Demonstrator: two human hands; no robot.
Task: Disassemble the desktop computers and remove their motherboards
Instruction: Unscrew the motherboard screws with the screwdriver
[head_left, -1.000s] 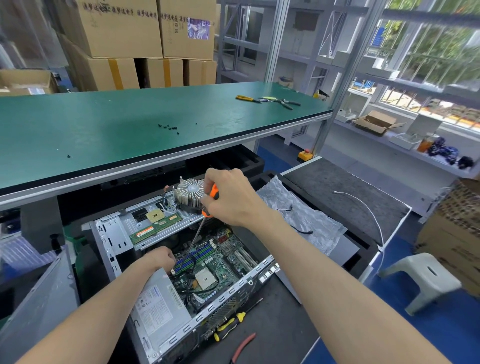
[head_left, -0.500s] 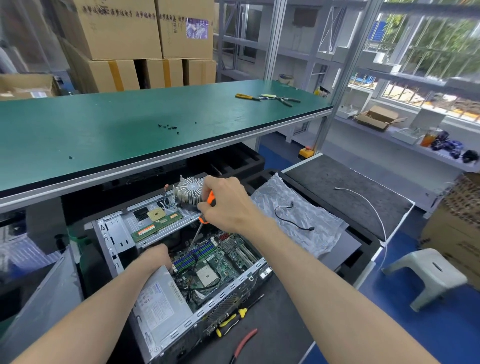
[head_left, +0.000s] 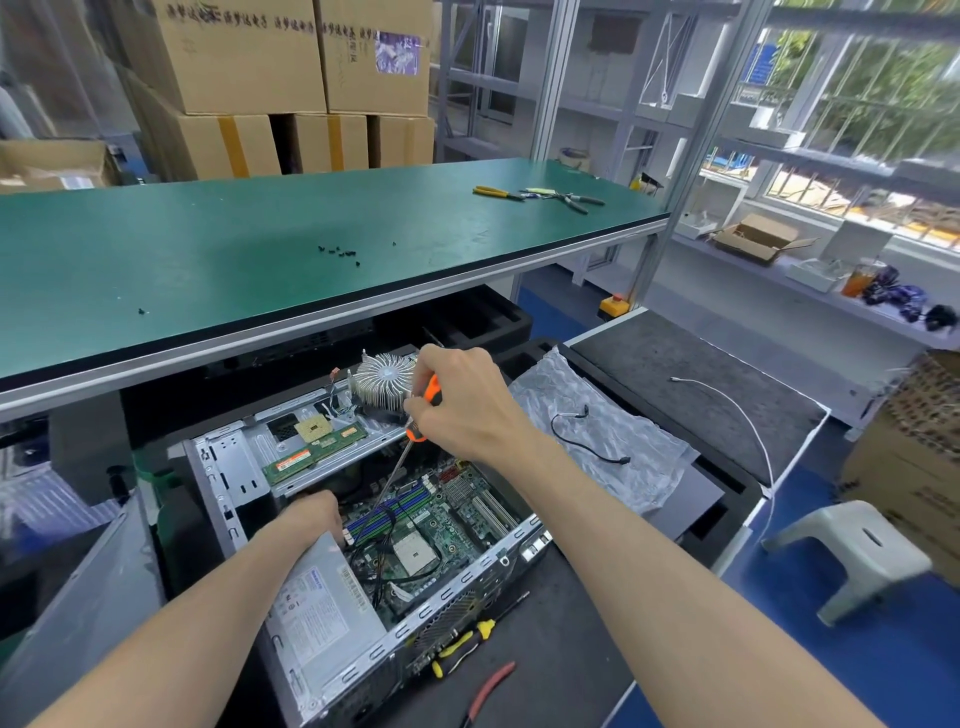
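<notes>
An open desktop case (head_left: 223, 467) lies on a low black surface below the green bench. Its green motherboard (head_left: 441, 525) shows inside, with a bare CPU socket and blue memory slots. My right hand (head_left: 462, 400) grips an orange-handled screwdriver (head_left: 415, 431) whose shaft slants down into the board near the memory slots. My left hand (head_left: 311, 514) rests at the far edge of the grey power supply (head_left: 322, 608) inside the case; its fingers are hidden. A round finned heatsink (head_left: 382, 379), a loose CPU chip and a memory stick (head_left: 311, 452) lie on the case's bracket.
Yellow-handled pliers (head_left: 462, 642) and a red-handled tool (head_left: 488, 691) lie in front of the case. Bubble wrap (head_left: 623, 467) with a black cable sits to the right. The green bench (head_left: 208, 260) above carries small black screws and pliers. A white stool (head_left: 852, 556) stands at right.
My right hand with the screwdriver has shifted slightly, and the view has tilted a little. My left hand stays at the power supply.
</notes>
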